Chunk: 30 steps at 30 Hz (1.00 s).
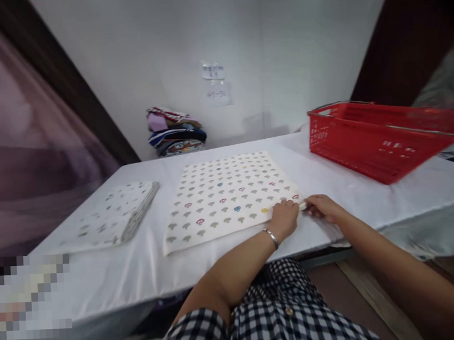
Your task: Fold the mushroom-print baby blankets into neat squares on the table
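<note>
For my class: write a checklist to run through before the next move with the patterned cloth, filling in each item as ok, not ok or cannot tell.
1. Cloth lies flat on the table: ok, spread out, printed side up.
2. Left hand on the cloth: ok, at its near right corner.
3. Right hand has a firm pinch: cannot tell; its fingers are at that same corner, but the grip is partly hidden.
4. Folded stack apart from the cloth: ok, a gap shows to its left.
5. Basket apart from the cloth: ok, farther right.
6. Cloth's underside smooth: cannot tell, hidden.
</note>
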### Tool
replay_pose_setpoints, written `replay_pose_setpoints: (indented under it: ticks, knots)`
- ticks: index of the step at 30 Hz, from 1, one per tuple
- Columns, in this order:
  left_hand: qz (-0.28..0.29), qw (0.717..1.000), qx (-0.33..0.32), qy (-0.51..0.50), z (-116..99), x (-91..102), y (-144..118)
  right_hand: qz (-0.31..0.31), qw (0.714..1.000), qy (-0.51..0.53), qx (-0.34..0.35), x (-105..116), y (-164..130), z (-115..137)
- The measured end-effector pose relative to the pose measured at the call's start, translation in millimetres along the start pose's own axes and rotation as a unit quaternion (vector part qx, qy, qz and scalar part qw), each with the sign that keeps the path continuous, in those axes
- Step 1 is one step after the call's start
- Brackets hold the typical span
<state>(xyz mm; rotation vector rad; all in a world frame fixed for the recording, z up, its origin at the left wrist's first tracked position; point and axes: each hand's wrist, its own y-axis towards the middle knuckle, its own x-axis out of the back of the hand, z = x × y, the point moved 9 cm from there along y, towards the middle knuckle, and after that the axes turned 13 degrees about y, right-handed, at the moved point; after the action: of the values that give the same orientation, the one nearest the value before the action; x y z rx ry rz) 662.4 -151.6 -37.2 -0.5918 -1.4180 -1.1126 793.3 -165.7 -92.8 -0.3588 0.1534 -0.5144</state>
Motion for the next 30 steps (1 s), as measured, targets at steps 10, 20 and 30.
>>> replay_pose_setpoints:
  ticks: [10,20,30]
  knots:
    - [0.063,0.993,0.094,0.03,99.3,7.6,-87.9,0.008,0.998,-0.058,-0.023,13.3,11.7,-6.8]
    - [0.098,0.952,0.279,0.077,202.3,35.6,-210.2,0.01,0.997,-0.038,0.062,3.0,-2.4,19.2]
    - [0.007,0.939,0.32,0.129,246.1,66.1,-280.7,0.097,0.987,-0.099,0.078,-11.5,-2.5,13.2]
